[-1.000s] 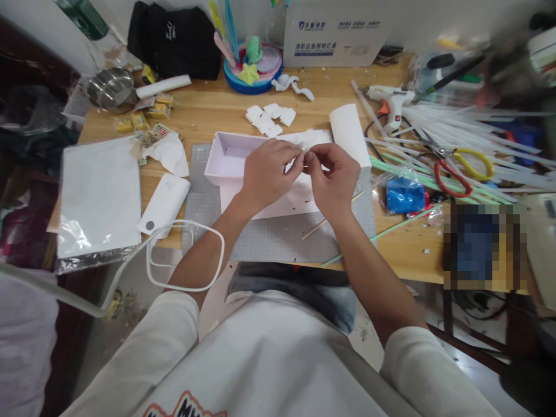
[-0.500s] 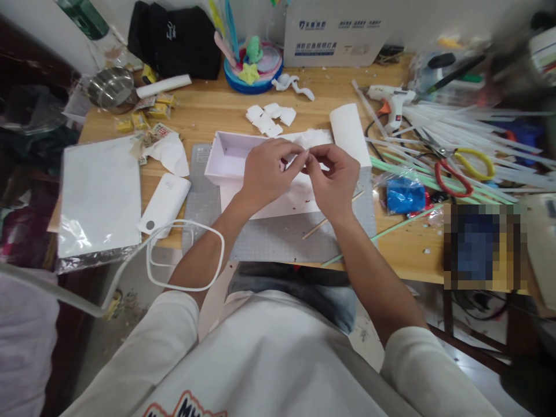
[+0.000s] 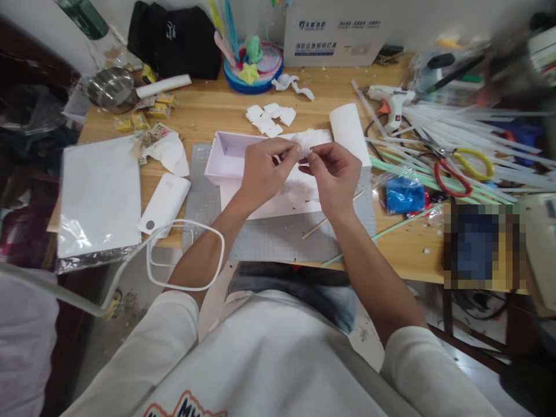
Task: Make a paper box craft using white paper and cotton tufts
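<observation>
Above a white sheet (image 3: 269, 207) on the grey cutting mat (image 3: 278, 243), my left hand (image 3: 269, 171) is closed in a pinch, thumb against forefinger. Just to its right, my right hand (image 3: 336, 174) pinches a tiny whitish bit at its fingertips, too small to name. What the left fingertips hold, if anything, cannot be made out. A small gap separates the two pinches. A pale lilac open box (image 3: 230, 162) lies beside and partly behind my left hand. Crumpled white tissue (image 3: 310, 139) is behind the fingertips, and a white paper roll (image 3: 350, 133) stands at their right.
Small white squares (image 3: 267, 119) lie behind the box. A glue gun (image 3: 393, 104), red-and-yellow-handled scissors (image 3: 454, 168) and many clear sticks (image 3: 473, 130) are at right. At left are a white power bank (image 3: 165, 202) and a plastic-wrapped pack (image 3: 99, 197). A wooden stick (image 3: 317, 227) lies in front.
My fingertips have parted slightly, the left going a little left and the right a little right. A small whitish bit now shows at the right fingertips.
</observation>
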Demonstrator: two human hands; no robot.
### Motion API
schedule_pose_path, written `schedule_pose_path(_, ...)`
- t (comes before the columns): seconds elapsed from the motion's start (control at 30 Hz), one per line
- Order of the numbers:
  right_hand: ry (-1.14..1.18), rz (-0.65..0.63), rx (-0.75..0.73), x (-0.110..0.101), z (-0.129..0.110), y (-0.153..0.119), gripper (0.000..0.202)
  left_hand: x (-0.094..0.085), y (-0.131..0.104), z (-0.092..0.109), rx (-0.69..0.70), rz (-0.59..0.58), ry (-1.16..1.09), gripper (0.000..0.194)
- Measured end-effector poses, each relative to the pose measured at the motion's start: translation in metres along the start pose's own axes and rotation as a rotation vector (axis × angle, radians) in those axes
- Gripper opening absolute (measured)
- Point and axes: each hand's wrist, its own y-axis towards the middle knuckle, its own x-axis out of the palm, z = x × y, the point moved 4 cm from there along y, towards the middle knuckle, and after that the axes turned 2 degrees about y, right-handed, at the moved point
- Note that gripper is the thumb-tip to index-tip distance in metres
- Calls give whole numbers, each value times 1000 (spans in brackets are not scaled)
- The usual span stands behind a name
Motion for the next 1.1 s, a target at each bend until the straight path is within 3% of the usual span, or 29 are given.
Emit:
schedule_pose_path(0.17,19,-41,52,2,-2,-1,27,2,1,-1,2,-38,28,30)
schedule_pose_path(0.53,-24,8,60,0,8,0,31,5,-1,-1,37,-68,141,20)
schedule_pose_path(1.1,8,-19,130,2,6,0,32,-1,3,-1,-90,17,-112,16)
